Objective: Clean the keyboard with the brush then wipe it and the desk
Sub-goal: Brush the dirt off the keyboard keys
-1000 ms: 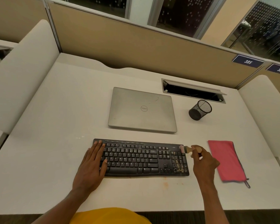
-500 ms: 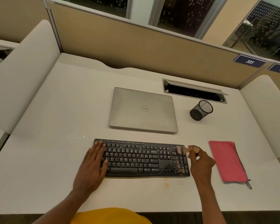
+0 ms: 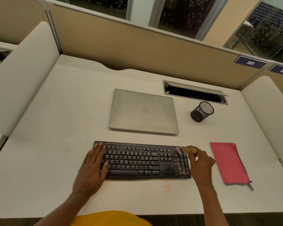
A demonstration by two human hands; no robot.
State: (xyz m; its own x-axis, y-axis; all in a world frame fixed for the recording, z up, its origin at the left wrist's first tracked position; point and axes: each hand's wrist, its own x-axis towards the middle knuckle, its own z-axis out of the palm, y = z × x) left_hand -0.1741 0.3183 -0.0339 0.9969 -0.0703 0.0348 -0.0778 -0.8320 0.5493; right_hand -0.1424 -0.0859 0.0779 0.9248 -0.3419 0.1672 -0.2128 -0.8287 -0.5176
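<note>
over the right end of the keyboard your right hand pinches the brush, bristles pointing left — crumbs lie nearer you, down the numpad; left hand rests flat opposite.

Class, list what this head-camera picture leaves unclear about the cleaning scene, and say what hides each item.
1. Head view, brush: blurred, its handle partly covered by the right hand; bristle contact with the keys is unclear.
2. Head view, keyboard: left-end keys hidden under the left hand.
3. Head view, pale specks on its right-end keys: too small to identify.
4. Head view, cable recess: interior too dark.
</note>
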